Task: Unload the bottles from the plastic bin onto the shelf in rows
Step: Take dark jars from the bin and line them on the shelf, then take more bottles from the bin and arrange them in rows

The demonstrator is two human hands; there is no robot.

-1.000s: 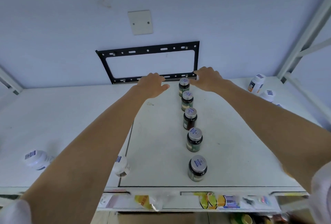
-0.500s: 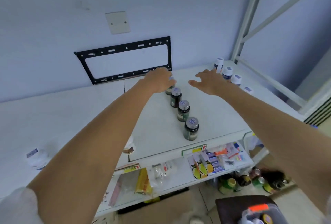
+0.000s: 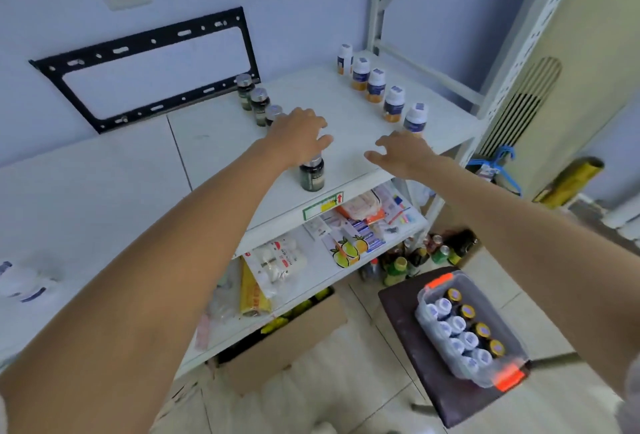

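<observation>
My left hand is out over the smooth white shelf, palm down, fingers loosely spread and holding nothing, right above the row of dark bottles, squat glassy cylinders with dull silver caps. The nearest dark bottle stands upright just under my wrist; whether my palm touches its cap, I can't tell. Two more in the row are hidden beneath my hand. My right hand hovers just beside the left, fingers apart and slightly curled, empty. Beyond its fingertips runs the row of white bottles, matte plastic with blue and orange labels, upright along the shelf edge. Below my right forearm sits the plastic bin, clear-walled with bright orange latches, packed with white-capped and gold-capped bottles, resting on a dark square stool. Ahead of my left hand, a black perforated metal bracket hangs on the pale wall.
</observation>
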